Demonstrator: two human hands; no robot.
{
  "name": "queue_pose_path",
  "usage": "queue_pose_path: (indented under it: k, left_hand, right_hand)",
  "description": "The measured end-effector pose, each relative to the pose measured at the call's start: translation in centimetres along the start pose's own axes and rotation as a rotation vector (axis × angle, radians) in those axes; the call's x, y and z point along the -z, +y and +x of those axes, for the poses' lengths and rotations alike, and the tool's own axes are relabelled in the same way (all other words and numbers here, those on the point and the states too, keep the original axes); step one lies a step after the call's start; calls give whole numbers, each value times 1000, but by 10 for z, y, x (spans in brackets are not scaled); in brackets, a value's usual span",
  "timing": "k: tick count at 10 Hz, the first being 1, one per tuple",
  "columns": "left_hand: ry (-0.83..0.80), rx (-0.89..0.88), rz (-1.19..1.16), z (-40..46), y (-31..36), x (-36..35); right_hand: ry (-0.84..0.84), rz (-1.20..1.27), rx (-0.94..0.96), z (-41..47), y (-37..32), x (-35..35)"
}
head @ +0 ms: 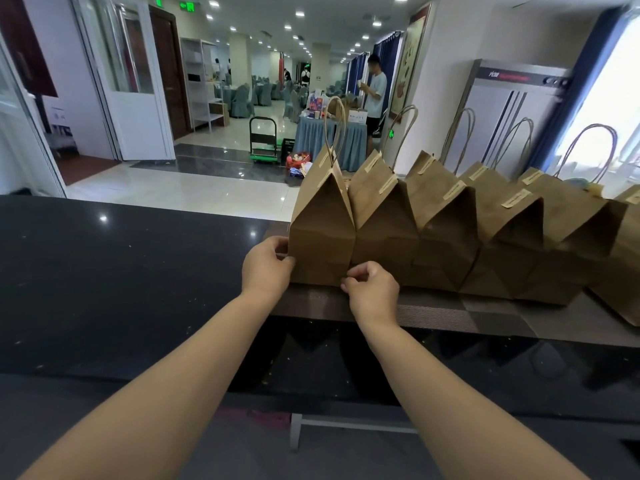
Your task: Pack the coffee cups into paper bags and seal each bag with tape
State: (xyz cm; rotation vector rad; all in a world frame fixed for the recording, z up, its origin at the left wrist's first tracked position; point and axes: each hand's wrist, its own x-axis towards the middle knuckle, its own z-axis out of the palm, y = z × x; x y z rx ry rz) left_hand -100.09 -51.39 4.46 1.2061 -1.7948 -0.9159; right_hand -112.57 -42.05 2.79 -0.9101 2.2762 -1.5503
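Row of brown paper bags on a woven mat (433, 308) at the far edge of the dark tabletop (121, 271). Landmark: the end bag (322, 237), leftmost in the row, top folded shut, tape strips (325, 160) near the fold, so likely already sealed. Left hand (266, 263) sits at the end bag's lower left corner, grip pinched on that edge. Right hand (372, 289) sits at its lower right corner, grip closed on the bottom edge, touching the neighbour bag (384, 233). Both low and on corners, probably to slide the bag square against the row. Coffee cups not visible, presumably inside. Other bags run right of the end bag, touching side by side, handles up.
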Motion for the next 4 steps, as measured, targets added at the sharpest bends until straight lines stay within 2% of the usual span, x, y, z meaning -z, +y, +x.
queue_pose_path:
  k: [4]
  left_hand:
    - [-2, 50, 49, -11, 8, 9]
  right_hand:
    - [-128, -139, 85, -13, -4, 19]
